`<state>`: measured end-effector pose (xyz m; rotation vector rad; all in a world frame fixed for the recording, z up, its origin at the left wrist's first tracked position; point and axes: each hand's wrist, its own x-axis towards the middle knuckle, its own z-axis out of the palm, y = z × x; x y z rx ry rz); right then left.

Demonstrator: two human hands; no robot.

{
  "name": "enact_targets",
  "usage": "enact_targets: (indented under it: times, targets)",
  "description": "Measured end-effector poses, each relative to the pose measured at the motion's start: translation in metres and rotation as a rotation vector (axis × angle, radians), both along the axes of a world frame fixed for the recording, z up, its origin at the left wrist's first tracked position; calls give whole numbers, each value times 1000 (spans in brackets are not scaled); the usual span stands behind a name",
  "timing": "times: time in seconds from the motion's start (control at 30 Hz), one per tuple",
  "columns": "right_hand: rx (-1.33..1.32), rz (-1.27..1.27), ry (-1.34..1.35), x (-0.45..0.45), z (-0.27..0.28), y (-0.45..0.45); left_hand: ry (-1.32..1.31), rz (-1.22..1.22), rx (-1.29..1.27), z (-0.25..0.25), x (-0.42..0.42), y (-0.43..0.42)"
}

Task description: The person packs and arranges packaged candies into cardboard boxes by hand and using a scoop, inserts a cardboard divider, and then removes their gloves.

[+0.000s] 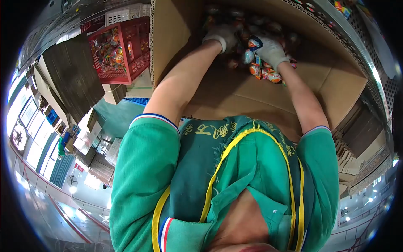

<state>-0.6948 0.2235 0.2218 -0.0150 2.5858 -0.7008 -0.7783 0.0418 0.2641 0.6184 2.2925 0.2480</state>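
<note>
Both hands wear pale gloves and reach into a large cardboard box [252, 98] holding many small wrapped pieces [257, 70] in orange, white and blue. My left hand [223, 37] is among the pieces in the shadowed far part of the box, its fingers hidden. Beside it on the right, my right hand [270, 51] touches the heap, with a dark blue and white piece [254, 43] against its left side. Its fingertips are hidden too, so its grip cannot be made out.
A red plastic basket [126, 77] of similar wrapped pieces stands left of the box. Stacked flat cardboard [71, 71] lies farther left, and more [361, 130] at the right. A perforated metal edge [373, 67] runs along the box's right side.
</note>
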Motion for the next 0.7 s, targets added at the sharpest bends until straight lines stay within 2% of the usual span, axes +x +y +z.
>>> enact_targets:
  times: [0.03, 0.1, 0.13, 0.17, 0.2, 0.23, 0.27, 0.3, 0.37, 0.43, 0.5, 0.57, 0.6, 0.63, 0.7]
  targets:
    - [44, 21, -263, -10, 29, -9, -8, -1, -7, 2, -1, 3]
    - [17, 42, -175, 6, 17, -13, -425, 94, -28, 2, -14, 17]
    - [-5, 63, -81, 7, 11, -12, -570, 91, 125, -13, -4, 14]
    - [-62, 112, -199, 0, 6, -5, -535, -19, 124, -11, 12, 21]
    - [-62, 111, -203, 3, 18, -3, -636, -16, 38, -20, 32, 25]
    - [23, 177, -89, 5, 36, 0, -522, -135, 81, -3, 46, 28]
    - [107, 240, 32, 2, 43, 1, -509, -8, 24, -17, 68, 30]
    - [17, 214, 68, 15, -15, 11, -404, 87, 24, -14, 83, 31]
    - [36, 218, -15, 10, -11, 3, -296, 188, 20, -21, 94, 37]
    - [51, 207, -99, 1, -3, -14, -213, 590, 17, -36, 93, 41]
    - [115, 210, -330, -14, 7, -24, -289, 529, 17, -20, 75, 43]
    - [75, 235, -300, -18, 16, -19, -372, 460, 8, -18, 67, 37]
    - [34, 274, -274, -14, 20, -20, -382, 345, 9, -30, 67, 29]
    - [-101, 233, -69, 2, -9, -3, -384, 230, 12, -49, 63, 21]
    - [-88, 212, -91, -4, -13, 5, -412, -43, -106, -66, 41, 21]
